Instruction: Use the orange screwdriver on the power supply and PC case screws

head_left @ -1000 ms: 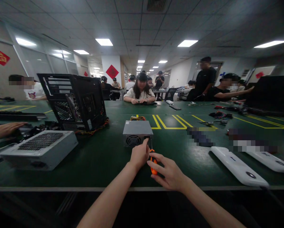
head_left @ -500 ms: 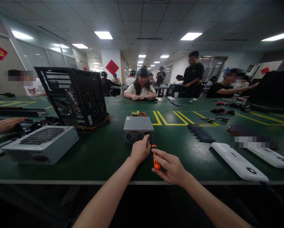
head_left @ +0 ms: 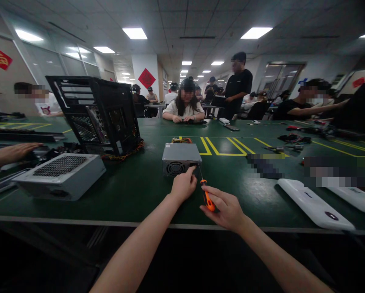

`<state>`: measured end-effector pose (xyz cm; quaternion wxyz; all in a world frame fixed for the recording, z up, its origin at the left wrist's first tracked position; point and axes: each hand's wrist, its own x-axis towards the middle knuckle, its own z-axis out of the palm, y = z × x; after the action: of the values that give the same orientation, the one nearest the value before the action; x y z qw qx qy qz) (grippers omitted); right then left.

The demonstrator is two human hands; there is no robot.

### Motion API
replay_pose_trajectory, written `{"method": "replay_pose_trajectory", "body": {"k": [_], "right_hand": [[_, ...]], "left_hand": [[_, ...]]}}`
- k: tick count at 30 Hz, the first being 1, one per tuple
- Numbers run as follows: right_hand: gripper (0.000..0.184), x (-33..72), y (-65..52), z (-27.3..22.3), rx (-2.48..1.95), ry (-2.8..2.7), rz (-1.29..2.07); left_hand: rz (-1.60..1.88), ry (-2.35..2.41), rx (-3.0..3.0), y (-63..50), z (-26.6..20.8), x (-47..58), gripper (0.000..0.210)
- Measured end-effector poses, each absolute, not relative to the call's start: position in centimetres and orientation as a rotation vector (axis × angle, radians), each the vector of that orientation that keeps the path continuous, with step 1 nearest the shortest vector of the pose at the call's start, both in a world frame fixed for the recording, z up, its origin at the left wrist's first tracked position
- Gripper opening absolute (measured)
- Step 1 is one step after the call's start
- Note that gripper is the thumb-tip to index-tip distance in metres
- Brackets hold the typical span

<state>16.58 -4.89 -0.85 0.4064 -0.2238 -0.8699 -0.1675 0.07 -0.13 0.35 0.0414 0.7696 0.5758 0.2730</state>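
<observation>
A grey computer power supply (head_left: 182,151) sits mid-table, its fan grille and power socket facing me. My left hand (head_left: 184,184) reaches it with the index finger stretched out, the fingertip touching the back panel by the socket. The other left fingers are curled, partly hidden, and I see nothing held in them. An orange and black screwdriver (head_left: 209,201) is gripped by the fingers of my right hand (head_left: 227,209). Its thin shaft slants up and left toward the right edge of the panel; whether the tip touches a screw cannot be made out.
To the left lie a second power supply (head_left: 60,176) and an upright black computer case (head_left: 101,116). A co-worker's hand (head_left: 14,154) rests at the far left. White devices (head_left: 313,203) lie on the right. Another person (head_left: 185,106) sits across the green table.
The camera view has shifted slightly. The screwdriver is now tilted further, its handle lower right and its shaft visible. My left index finger stays at the socket.
</observation>
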Motion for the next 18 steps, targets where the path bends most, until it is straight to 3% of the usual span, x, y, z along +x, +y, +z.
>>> {"method": "replay_pose_trajectory", "body": {"k": [11,18], "right_hand": [[0.036,16.2,-5.0,-0.4,-0.570,-2.273,-0.526],[0.038,16.4,-4.7,-0.9,-0.589,-2.191,-0.356]], "left_hand": [[0.853,1.766,2.383,0.3,-0.1,0.0,0.040],[0.777,1.838,2.394,0.2,-0.1,0.2,0.040]]}}
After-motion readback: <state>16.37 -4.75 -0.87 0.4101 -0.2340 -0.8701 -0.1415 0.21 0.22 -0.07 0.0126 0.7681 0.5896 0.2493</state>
